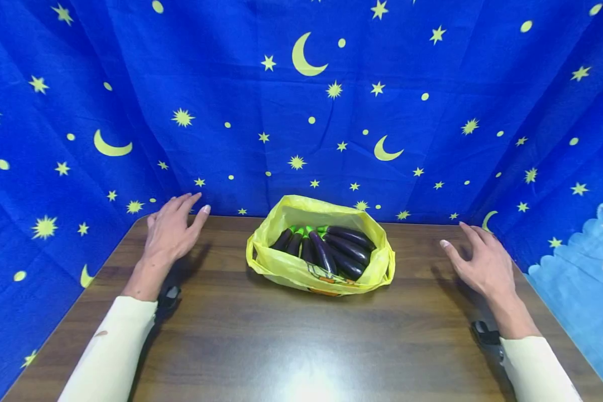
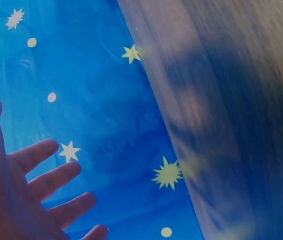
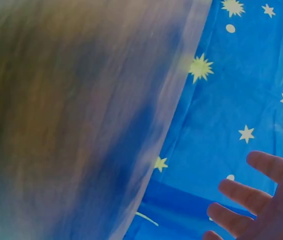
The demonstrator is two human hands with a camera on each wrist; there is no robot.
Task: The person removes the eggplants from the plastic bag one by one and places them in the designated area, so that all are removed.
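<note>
A yellow plastic bag (image 1: 321, 285) lies on the table with its mouth open toward me. Inside it are several dark purple eggplants (image 1: 349, 248) with bright green stem ends. My left hand (image 1: 173, 229) is held over the table's far left corner, fingers spread and holding nothing. On the other side, my right hand (image 1: 484, 262) is over the right part of the table, its fingers also extended and apart from the bag. Both wrist views show loosely spread fingers (image 2: 56, 177) with nothing between them; the bag is outside those two views.
The brown wood-grain table (image 1: 241, 346) ends at a blue curtain (image 1: 241, 111) printed with yellow moons and stars, which hangs behind it and along both sides. A light blue scalloped cloth (image 1: 583, 296) hangs at the right. Dark straps (image 1: 484, 334) sit on both wrists.
</note>
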